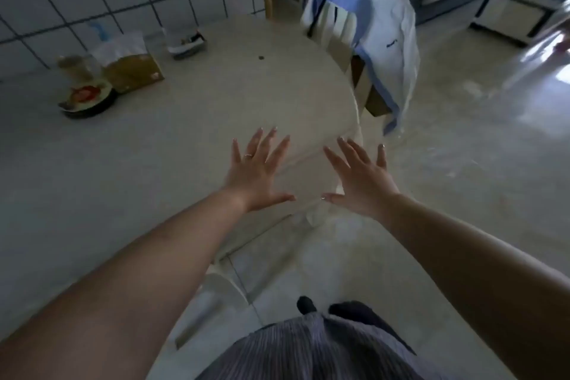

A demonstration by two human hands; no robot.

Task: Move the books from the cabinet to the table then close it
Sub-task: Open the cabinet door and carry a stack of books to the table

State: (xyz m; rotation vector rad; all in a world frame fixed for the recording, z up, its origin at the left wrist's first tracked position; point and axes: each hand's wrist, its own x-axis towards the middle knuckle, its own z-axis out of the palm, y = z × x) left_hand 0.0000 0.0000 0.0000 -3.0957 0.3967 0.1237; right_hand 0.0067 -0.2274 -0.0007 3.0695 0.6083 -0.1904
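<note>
We see both hands spread wide, left hand [257,168] and right hand [359,177], holding nothing above the surface [216,108]; far ahead-left a bowl [88,99] holds food, blurred; we see no books or cabinet

From my feed I can make out only one piece of lettering: a small dark printed mark on the chest of the white shirt with blue lining [389,28] draped over the pale chair back beside the round table. It is too blurred for me to read any letters. The brown cardboard box [134,70] on the table carries a small red mark, equally unreadable. I find no other text.
</note>
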